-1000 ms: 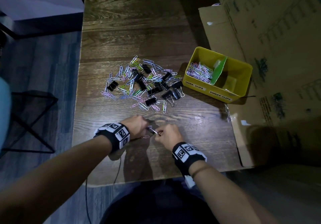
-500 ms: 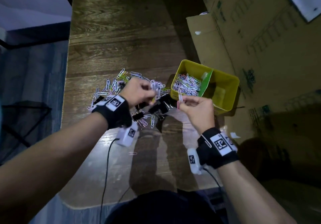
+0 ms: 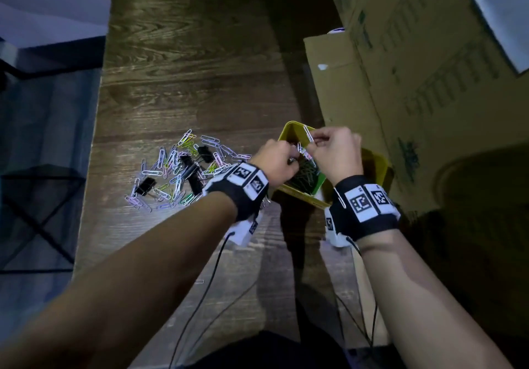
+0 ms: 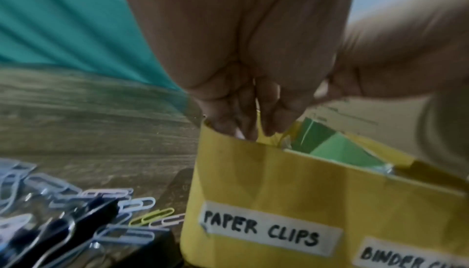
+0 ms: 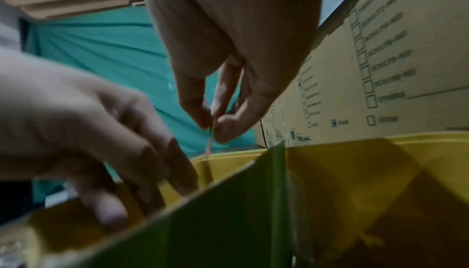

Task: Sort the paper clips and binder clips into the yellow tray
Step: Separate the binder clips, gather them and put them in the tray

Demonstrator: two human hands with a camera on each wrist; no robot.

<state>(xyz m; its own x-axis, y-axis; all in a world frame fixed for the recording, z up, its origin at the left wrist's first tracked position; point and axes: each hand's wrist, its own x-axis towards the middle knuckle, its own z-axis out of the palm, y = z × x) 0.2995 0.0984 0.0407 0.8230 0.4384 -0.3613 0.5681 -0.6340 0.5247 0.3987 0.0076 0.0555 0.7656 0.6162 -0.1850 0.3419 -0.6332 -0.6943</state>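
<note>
Above the left compartment of the yellow tray (image 3: 290, 128), both hands were seen close together. A white paper clip (image 3: 308, 133) was pinched between the thumb and fingers (image 5: 195, 109) of the right hand (image 3: 335, 151); in the head view it stuck up and to the left from the fingertips, over the tray's far left corner, while in the right wrist view a thin pinkish strip of it hung down from the pinch toward the rim. The left hand (image 3: 276, 162) was held just beside the right, its fingers (image 4: 236, 119) pointed down into the compartment marked "PAPER CLIPS" (image 4: 261, 227), pressed loosely together; more clips appeared bunched at them in the head view, but whether they were gripped could not be told. A heap of paper clips (image 3: 305, 178) lay in that compartment below the hands, shut off by a green divider (image 5: 228, 202) from the compartment marked "BINDER CLIPS". On the tabletop (image 3: 186, 68), left of the tray, a scatter of coloured paper clips (image 3: 171, 174) and black binder clips (image 3: 146, 185) was spread. Cardboard boxes (image 3: 415, 68) stood at the right of the tray.
</note>
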